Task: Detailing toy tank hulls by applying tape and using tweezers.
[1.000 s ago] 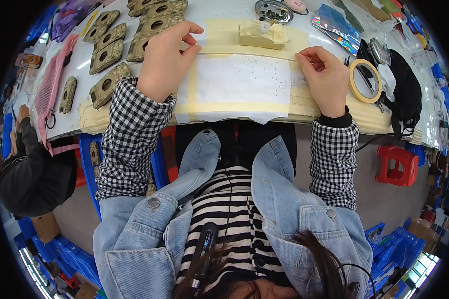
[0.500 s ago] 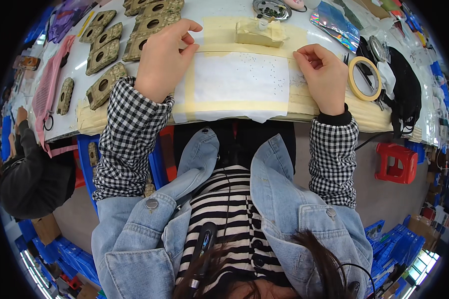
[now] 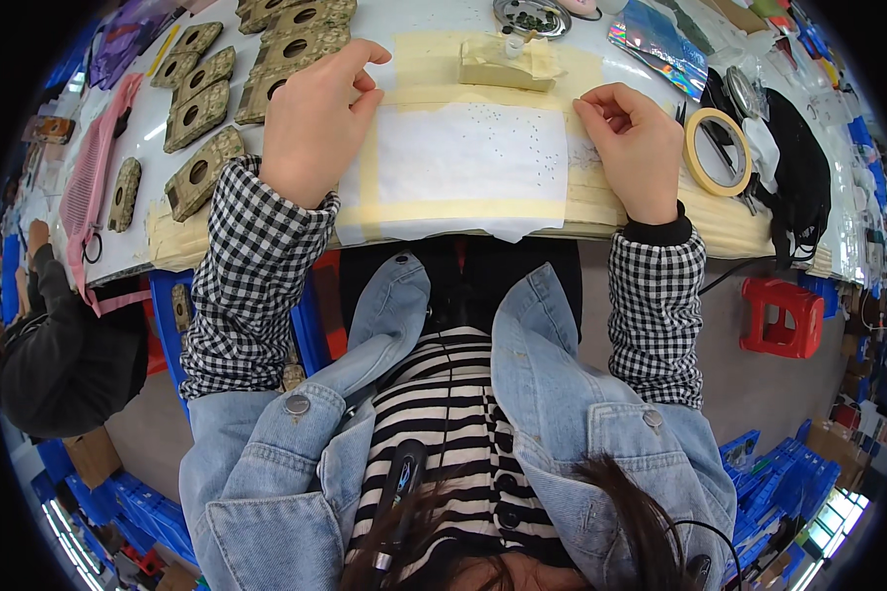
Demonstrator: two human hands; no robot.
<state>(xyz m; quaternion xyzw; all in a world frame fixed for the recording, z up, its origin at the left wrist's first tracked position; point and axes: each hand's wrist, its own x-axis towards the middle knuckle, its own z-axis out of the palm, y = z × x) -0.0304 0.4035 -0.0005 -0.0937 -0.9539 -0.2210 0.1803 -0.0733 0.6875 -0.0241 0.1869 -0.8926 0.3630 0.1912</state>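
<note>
Between my hands lies a white sheet (image 3: 458, 158) held by strips of yellowish tape, with tiny dark specks scattered over its right side. Left of its upper corner my left hand (image 3: 315, 128) is raised, thumb and forefinger apart with nothing visible between them. My right hand (image 3: 631, 143) is at the sheet's upper right edge, fingers curled in and thumb and forefinger close together; whether they hold something small I cannot make out. Just beyond the sheet sits a tape-covered block (image 3: 508, 67) with a small clear piece on top.
Several camouflage-patterned pieces with round holes (image 3: 205, 169) lie at left, beside a pink mesh strap (image 3: 89, 177). Farther back stands a metal dish (image 3: 532, 17) of dark bits. A tape roll (image 3: 716, 151) and black fabric (image 3: 798, 167) lie right; a red stool (image 3: 781, 315) stands below. Another person (image 3: 74, 345) is at left.
The view has shifted very slightly, moving the scene a little to the left. Both hands keep nearly the same poses, and nothing on the table has visibly been moved.
</note>
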